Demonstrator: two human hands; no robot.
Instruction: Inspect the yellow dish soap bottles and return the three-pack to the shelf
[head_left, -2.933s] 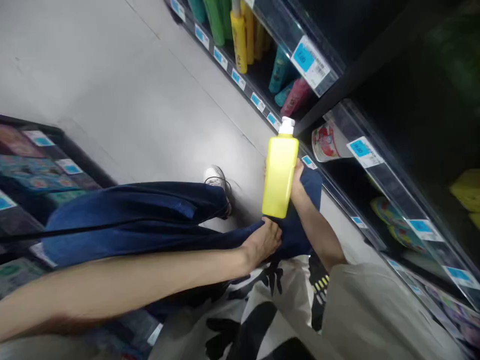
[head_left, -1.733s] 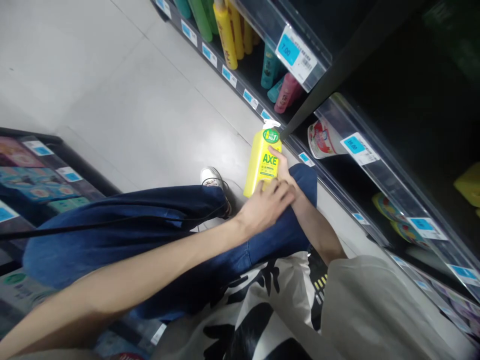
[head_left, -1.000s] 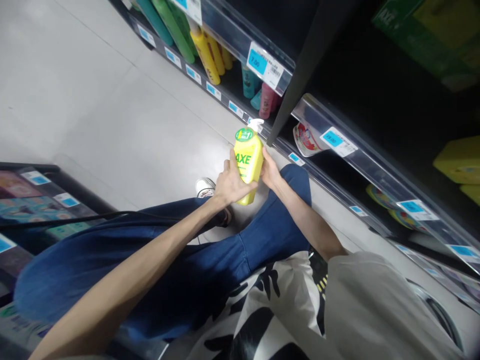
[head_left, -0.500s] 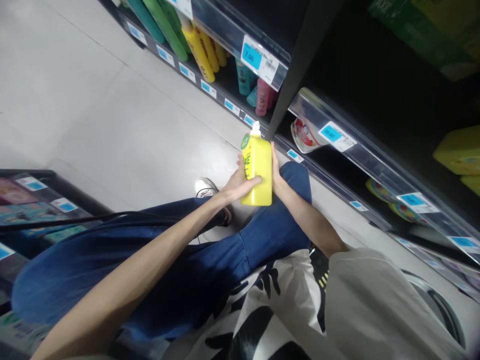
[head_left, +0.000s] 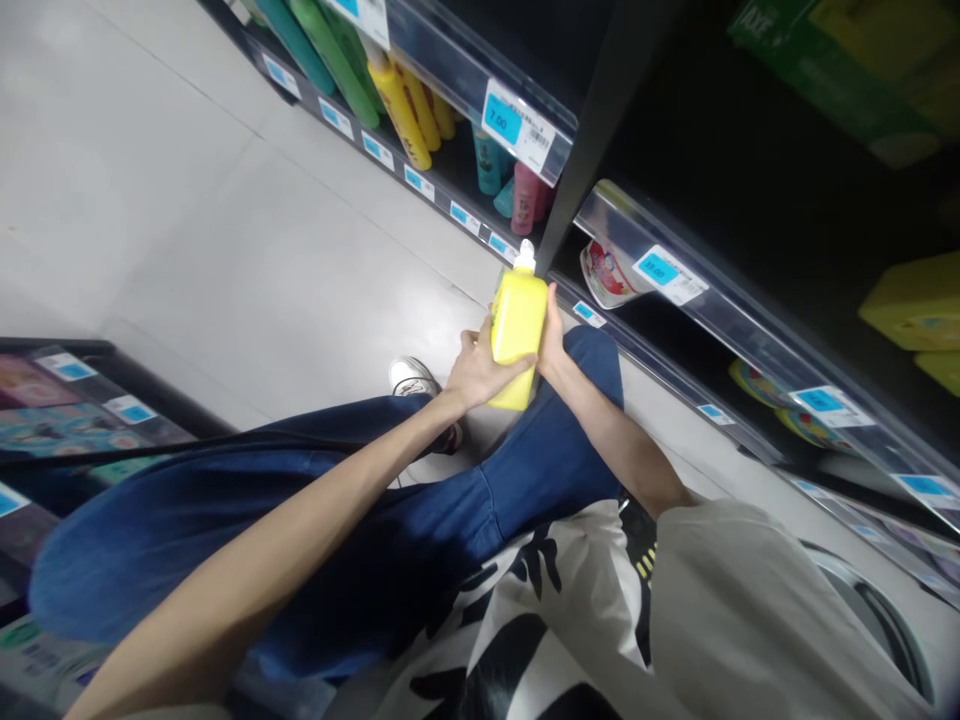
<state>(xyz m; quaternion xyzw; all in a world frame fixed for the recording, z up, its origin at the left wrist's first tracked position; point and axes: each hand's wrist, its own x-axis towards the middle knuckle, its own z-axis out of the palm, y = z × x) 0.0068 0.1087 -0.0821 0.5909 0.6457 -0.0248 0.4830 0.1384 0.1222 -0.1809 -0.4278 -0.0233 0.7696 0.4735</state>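
Between my hands is a yellow bottle [head_left: 520, 312] with a white cap, leaning slightly with its cap toward the shelf. My left hand [head_left: 484, 372] grips it from the left side, the thumb laid across its lower front. On the other side, my right hand [head_left: 553, 332] presses along the bottle's right edge, its fingers partly hidden behind. The green round label and the dark print on the left side are now mostly turned out of sight. Under the bottle are my bent knee in blue jeans [head_left: 559, 440] and a white shoe [head_left: 412, 378].
Price-tagged shelves [head_left: 592, 200] run along the right. On the lower left shelf stand yellow bottles [head_left: 401, 110], green bottles [head_left: 337, 60] and a pink tube [head_left: 525, 198]. A red and white tub [head_left: 604, 275] sits behind a clear shelf edge. Another shelf unit [head_left: 82, 400] is at left.
The bottle has turned in my hands, so its printed left side faces away more. Its cap has shifted slightly right, and my left hand has moved a little with it.
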